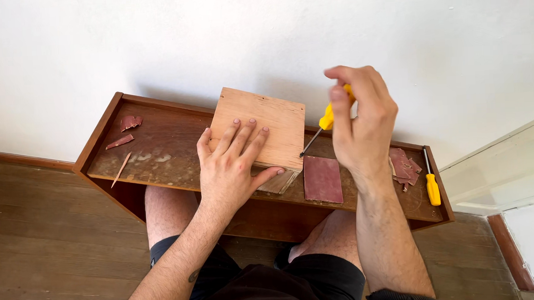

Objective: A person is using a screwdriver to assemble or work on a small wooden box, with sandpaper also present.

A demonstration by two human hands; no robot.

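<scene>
Wood block sits near the middle of the low brown tabletop, tilted up on its near edge over some thin wood pieces, so it could rock or slide if pushed sideways. The left hand lies flat on it, fingers spread, pressing down rather than closing around anything. At three o'clock from the block, the right hand has its grip closed on a yellow-handled screwdriver, whose tip meets the block's right edge. I'd judge the main risk to be the tip skating off that edge toward the left thumb just beside it.

A sheet of reddish sandpaper lies at five o'clock from the block. A second yellow screwdriver rests near the tabletop's right end and could roll off if jolted. Torn sandpaper scraps lie beside it, with more scraps at the far left.
</scene>
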